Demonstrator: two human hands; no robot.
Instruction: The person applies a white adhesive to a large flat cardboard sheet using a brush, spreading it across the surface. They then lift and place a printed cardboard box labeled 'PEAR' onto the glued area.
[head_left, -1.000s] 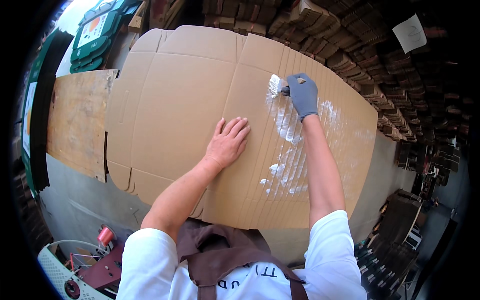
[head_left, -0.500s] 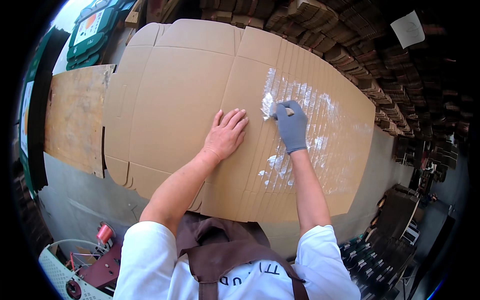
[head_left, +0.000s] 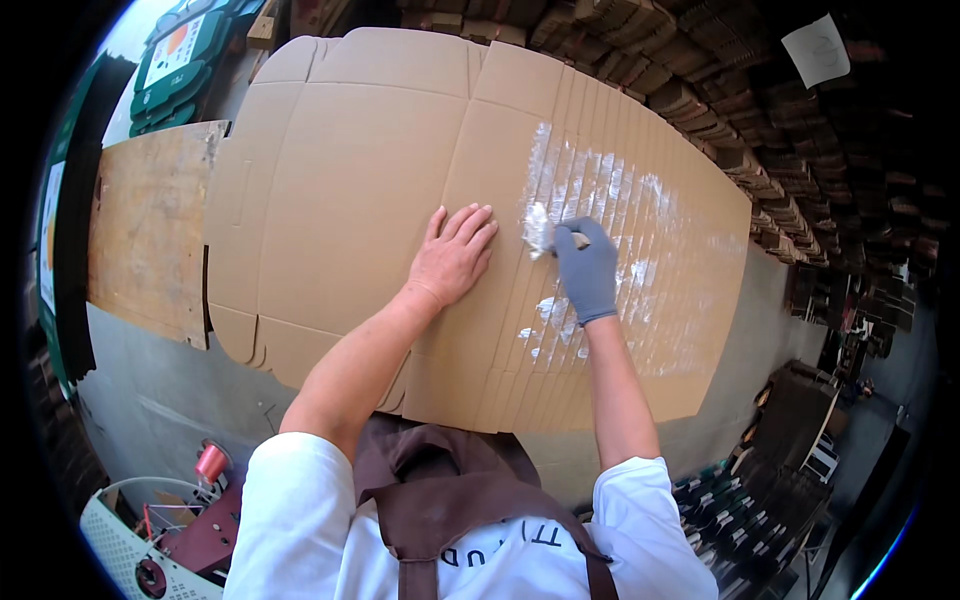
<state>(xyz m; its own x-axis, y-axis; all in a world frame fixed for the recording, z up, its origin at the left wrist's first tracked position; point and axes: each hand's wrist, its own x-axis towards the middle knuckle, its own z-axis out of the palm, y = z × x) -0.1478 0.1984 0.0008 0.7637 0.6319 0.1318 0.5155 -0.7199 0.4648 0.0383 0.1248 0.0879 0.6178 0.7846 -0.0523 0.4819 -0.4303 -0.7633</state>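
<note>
A large flat cardboard sheet (head_left: 360,190), creased and cut like an unfolded box, lies in front of me. My left hand (head_left: 453,252) is bare and rests flat on it, fingers stretched, left of the closely spaced crease lines. My right hand (head_left: 587,268), in a grey glove, is closed round the handle of a brush (head_left: 540,231). Thick white paste coats the bristles, which touch the sheet. White glue (head_left: 610,190) is smeared over the creased strips around and right of that hand, with thicker blobs nearer to me. Most of the brush's handle is hidden by the glove.
Beside the sheet on the left is a wooden board (head_left: 150,235). Stacks of cardboard (head_left: 690,110) line the far right. Green printed boxes (head_left: 185,65) stand at the upper left. A machine with a red spool (head_left: 211,463) is at the lower left.
My right hand and the brush have moved a little toward me along the creased strips. The white smear at the strip's far end looks longer. My left hand stays in place.
</note>
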